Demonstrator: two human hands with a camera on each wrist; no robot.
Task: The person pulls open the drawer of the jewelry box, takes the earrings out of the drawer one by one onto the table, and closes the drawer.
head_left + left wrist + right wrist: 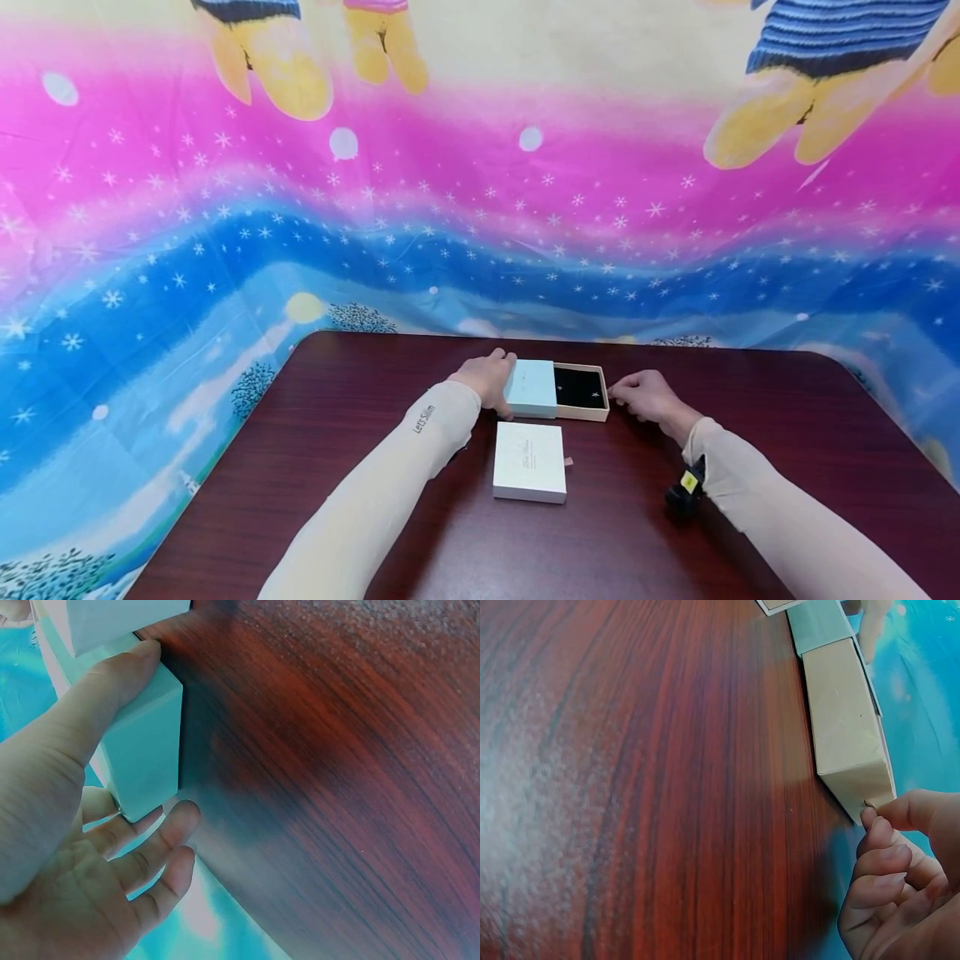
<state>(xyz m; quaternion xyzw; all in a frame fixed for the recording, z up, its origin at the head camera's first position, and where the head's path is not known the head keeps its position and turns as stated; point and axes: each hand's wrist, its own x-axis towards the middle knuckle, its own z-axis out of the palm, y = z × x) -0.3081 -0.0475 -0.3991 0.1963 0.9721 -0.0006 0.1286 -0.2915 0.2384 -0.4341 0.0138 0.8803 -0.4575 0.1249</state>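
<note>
Far table edge [420,340] close behind light-blue box [531,387]

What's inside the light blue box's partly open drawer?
In the exposed part of the drawer: a black insert with small pale marks. The light blue sleeve covers the rest; anything under the insert is hidden.

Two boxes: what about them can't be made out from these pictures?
Pale blue box: head view, its black insert hides the bottom.
White box: head view, closed, so its inside is hidden.
Its lettering: head view, too small.
White box: left wrist view, top edge cuts it.
</note>
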